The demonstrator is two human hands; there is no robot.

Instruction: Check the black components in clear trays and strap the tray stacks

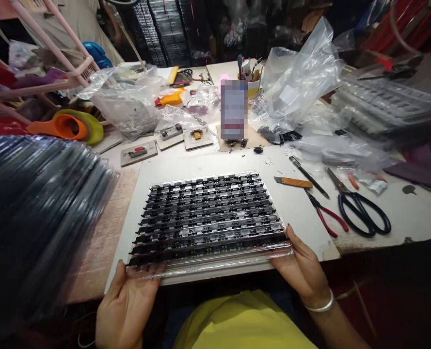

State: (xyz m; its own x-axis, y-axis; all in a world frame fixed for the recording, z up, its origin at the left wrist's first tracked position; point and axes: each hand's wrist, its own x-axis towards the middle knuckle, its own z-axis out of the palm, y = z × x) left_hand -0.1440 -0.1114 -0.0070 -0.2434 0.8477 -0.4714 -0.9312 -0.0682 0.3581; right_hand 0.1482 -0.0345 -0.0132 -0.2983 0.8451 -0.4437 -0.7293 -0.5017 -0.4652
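A clear plastic tray (215,266) filled with rows of small black parts with metal pins (208,213) is held over the white board (310,228) on the table. My left hand (130,303) grips its near left corner, thumb at the edge and fingers underneath. At the near right corner, my right hand (302,264) holds the same tray, thumb on top and the other fingers below it. The fingers under the tray are partly hidden.
Stacked dark trays (37,218) stand at the left. Scissors (362,208), red-handled pliers (327,218), a craft knife (293,182) and a pen (310,177) lie to the right. Behind are a phone (234,109), small fixtures (138,152), plastic bags (298,77) and clear trays (393,106).
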